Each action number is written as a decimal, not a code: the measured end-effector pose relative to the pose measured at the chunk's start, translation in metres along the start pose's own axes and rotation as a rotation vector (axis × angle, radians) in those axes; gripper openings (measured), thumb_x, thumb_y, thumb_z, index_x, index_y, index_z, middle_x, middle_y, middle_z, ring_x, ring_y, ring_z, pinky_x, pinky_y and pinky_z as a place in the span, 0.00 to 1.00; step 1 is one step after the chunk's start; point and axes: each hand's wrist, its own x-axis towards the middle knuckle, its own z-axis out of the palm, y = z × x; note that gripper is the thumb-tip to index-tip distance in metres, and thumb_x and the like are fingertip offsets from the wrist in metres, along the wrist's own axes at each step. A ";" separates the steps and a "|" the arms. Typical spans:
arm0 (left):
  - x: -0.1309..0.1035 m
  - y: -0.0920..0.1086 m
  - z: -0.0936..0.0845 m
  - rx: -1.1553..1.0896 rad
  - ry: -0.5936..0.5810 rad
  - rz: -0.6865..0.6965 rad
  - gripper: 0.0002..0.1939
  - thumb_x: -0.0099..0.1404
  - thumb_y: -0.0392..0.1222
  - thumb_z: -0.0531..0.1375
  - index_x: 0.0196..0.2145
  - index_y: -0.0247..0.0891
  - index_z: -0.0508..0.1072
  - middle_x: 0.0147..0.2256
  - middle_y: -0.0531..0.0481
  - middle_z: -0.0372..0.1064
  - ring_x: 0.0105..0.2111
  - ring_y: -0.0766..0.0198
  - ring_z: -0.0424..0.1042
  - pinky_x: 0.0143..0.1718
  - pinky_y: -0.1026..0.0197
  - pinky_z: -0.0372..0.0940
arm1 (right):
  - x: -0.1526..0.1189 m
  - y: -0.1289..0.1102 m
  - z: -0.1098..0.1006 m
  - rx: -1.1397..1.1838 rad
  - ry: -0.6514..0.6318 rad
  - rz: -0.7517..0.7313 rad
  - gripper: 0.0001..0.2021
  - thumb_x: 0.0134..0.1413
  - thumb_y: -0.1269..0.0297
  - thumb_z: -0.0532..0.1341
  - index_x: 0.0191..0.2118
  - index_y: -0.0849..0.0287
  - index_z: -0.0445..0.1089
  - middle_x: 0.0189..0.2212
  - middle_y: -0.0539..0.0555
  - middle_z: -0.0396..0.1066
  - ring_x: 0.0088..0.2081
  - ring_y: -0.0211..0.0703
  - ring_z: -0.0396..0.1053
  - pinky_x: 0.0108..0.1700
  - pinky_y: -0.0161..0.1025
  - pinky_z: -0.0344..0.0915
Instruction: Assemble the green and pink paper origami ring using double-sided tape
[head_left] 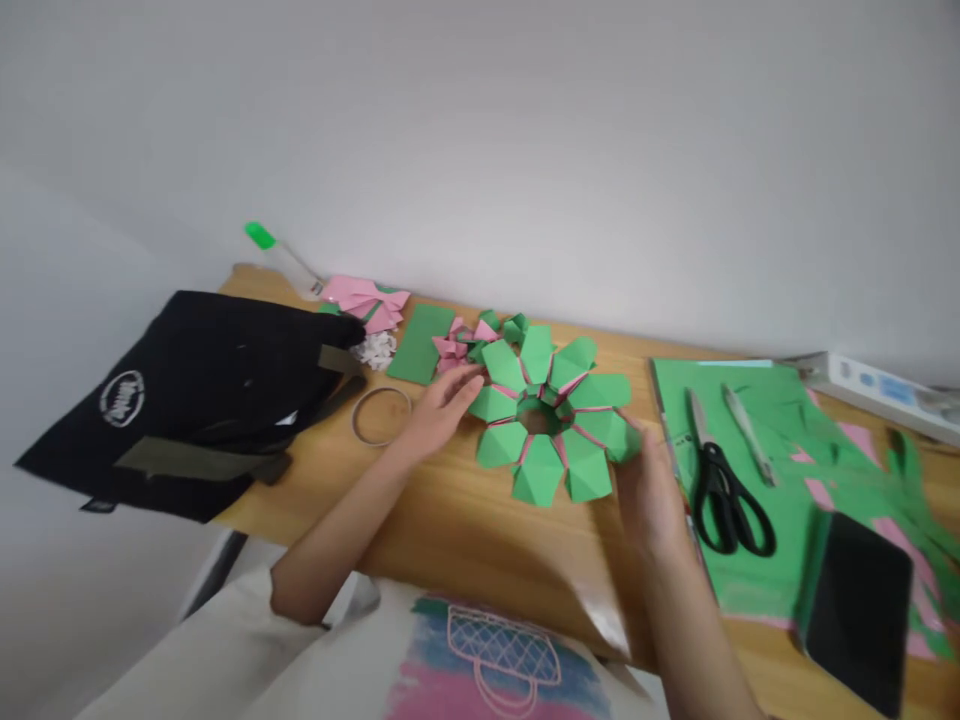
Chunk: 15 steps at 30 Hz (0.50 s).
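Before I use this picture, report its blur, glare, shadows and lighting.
Head view: the right hand is blurred, the flower crisper; head view: a pale glare streak and a darker shadow lie on the table left of the right forearm; head view: the wall is brightest above the flower, dimmer toward the upper corners.

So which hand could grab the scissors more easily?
Probably the right hand: it's nearer the scissors; the left hand is across the green paper flower. Both hold that flower, though.
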 end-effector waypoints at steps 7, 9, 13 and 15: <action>-0.060 -0.032 -0.082 0.553 0.122 0.064 0.12 0.64 0.45 0.54 0.33 0.37 0.75 0.35 0.41 0.73 0.44 0.47 0.71 0.50 0.46 0.64 | -0.054 -0.018 -0.020 -0.089 0.174 -0.170 0.18 0.60 0.49 0.57 0.42 0.58 0.75 0.40 0.57 0.76 0.40 0.47 0.73 0.45 0.45 0.65; -0.072 -0.043 -0.083 0.627 0.031 0.107 0.12 0.64 0.44 0.54 0.34 0.37 0.75 0.38 0.40 0.74 0.43 0.48 0.72 0.48 0.47 0.66 | -0.064 -0.017 -0.019 -0.086 0.159 -0.202 0.14 0.59 0.52 0.59 0.38 0.57 0.75 0.35 0.55 0.76 0.35 0.45 0.72 0.41 0.43 0.66; -0.062 -0.040 -0.056 0.658 -0.048 0.205 0.14 0.67 0.40 0.52 0.41 0.34 0.75 0.46 0.35 0.72 0.49 0.47 0.69 0.53 0.47 0.64 | -0.074 -0.025 -0.005 -0.161 0.066 -0.320 0.09 0.59 0.59 0.63 0.31 0.55 0.75 0.27 0.51 0.74 0.31 0.42 0.71 0.39 0.41 0.67; -0.044 -0.030 -0.038 0.650 -0.068 0.256 0.13 0.67 0.39 0.52 0.43 0.36 0.74 0.47 0.38 0.71 0.49 0.48 0.69 0.53 0.48 0.63 | -0.079 -0.038 0.005 -0.233 -0.088 -0.424 0.07 0.61 0.63 0.61 0.31 0.54 0.74 0.27 0.51 0.74 0.31 0.42 0.71 0.37 0.40 0.67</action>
